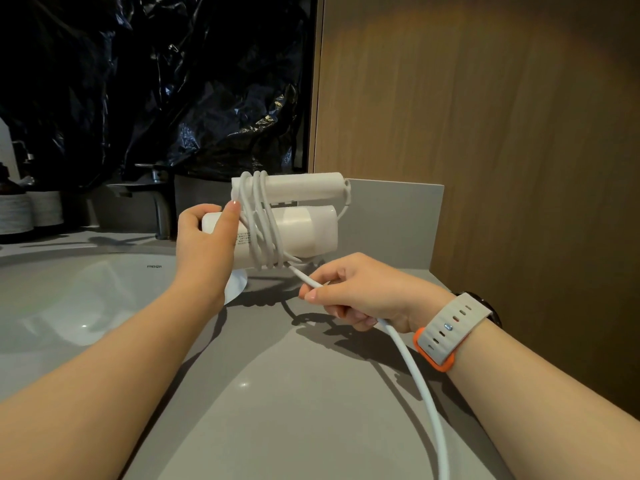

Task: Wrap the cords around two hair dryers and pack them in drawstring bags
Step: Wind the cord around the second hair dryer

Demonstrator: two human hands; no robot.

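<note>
Head view: left hand [204, 244] grips hair dryer [298, 230]; right hand [360, 292] pinches cord [415, 368].

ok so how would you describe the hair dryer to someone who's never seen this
Start at the grey counter right of the white sink. Held up over its back edge, near the wood wall, is a white folded hair dryer. It alone has a white cord looped several times round it.

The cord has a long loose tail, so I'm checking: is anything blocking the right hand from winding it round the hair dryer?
Nothing visible does. The right hand pinches the cord close to the hair dryer, which the left hand holds above the counter.
</note>
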